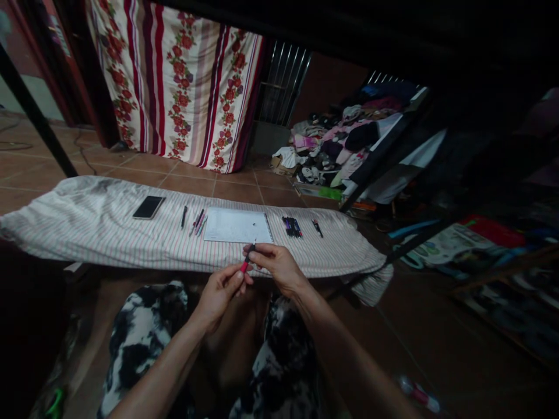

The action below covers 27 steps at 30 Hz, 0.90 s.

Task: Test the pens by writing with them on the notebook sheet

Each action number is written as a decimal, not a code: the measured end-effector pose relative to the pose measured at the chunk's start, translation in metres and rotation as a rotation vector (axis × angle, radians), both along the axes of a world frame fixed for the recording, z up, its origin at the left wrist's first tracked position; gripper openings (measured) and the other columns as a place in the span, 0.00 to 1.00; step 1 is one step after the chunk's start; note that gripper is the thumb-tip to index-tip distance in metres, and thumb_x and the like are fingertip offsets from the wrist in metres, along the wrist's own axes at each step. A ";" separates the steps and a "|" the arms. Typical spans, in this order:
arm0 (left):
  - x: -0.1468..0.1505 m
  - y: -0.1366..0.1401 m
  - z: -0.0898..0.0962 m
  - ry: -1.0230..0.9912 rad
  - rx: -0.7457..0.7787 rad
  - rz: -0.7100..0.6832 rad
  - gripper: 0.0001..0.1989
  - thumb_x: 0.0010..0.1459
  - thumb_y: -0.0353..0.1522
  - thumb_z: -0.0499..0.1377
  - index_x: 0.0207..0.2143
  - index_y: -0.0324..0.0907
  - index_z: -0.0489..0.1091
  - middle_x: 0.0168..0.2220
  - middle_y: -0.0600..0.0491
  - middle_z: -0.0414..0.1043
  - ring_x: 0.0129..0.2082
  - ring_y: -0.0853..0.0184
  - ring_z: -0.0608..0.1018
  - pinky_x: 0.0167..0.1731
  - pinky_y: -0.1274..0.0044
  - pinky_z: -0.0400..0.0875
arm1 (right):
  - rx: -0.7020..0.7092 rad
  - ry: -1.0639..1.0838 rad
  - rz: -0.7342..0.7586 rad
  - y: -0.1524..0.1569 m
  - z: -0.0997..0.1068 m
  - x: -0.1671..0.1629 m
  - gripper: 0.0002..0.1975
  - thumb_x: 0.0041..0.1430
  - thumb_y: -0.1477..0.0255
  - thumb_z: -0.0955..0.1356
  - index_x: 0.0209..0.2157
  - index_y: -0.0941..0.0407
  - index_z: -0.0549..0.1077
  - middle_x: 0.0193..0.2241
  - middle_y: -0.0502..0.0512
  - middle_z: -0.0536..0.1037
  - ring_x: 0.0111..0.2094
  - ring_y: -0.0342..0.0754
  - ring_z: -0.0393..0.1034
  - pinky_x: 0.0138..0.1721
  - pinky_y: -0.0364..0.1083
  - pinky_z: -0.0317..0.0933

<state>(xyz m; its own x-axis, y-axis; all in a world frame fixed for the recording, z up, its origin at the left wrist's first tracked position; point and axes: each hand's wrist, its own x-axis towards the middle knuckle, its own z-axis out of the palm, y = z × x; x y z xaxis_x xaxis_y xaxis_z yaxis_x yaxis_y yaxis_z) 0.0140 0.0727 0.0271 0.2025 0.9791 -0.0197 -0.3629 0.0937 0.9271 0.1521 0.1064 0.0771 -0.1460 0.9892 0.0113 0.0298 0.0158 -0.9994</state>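
Between my two hands is a pen with a pink-red barrel and a black grip, its tip pointing up and away from me. My left hand pinches the pink end. The fingers of my right hand close on the black part near the tip. Just beyond lies a spiral notebook with a small dark mark on its page. To its left are several slim pens and a single black pen. On its right sit a cluster of dark pens and another dark pen.
A striped cloth covers the low bench, with a phone toward its left. Behind hangs a floral curtain. Heaped clothes lie at the back right. A dark slanted pole stands at left. My patterned trousers are below.
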 end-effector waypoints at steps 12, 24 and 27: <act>-0.009 -0.034 0.004 0.140 0.095 0.241 0.13 0.48 0.37 0.60 0.35 0.38 0.75 0.22 0.55 0.68 0.22 0.72 0.64 0.24 0.80 0.58 | 0.028 0.078 0.011 -0.030 -0.001 -0.024 0.10 0.41 0.67 0.71 0.28 0.57 0.76 0.22 0.48 0.74 0.23 0.40 0.64 0.28 0.42 0.59; -0.013 -0.039 -0.017 0.116 -0.021 0.260 0.17 0.46 0.38 0.61 0.36 0.36 0.74 0.24 0.52 0.71 0.23 0.72 0.67 0.24 0.81 0.59 | -0.081 0.110 0.134 -0.032 -0.021 -0.023 0.25 0.41 0.64 0.72 0.43 0.58 0.70 0.25 0.49 0.74 0.27 0.41 0.68 0.29 0.41 0.60; -0.012 -0.038 -0.025 0.084 -0.091 0.277 0.19 0.44 0.39 0.62 0.37 0.36 0.73 0.25 0.51 0.72 0.23 0.71 0.69 0.24 0.81 0.60 | -0.117 0.070 0.072 -0.026 -0.032 -0.012 0.24 0.42 0.64 0.72 0.42 0.58 0.70 0.29 0.53 0.76 0.29 0.42 0.69 0.28 0.41 0.60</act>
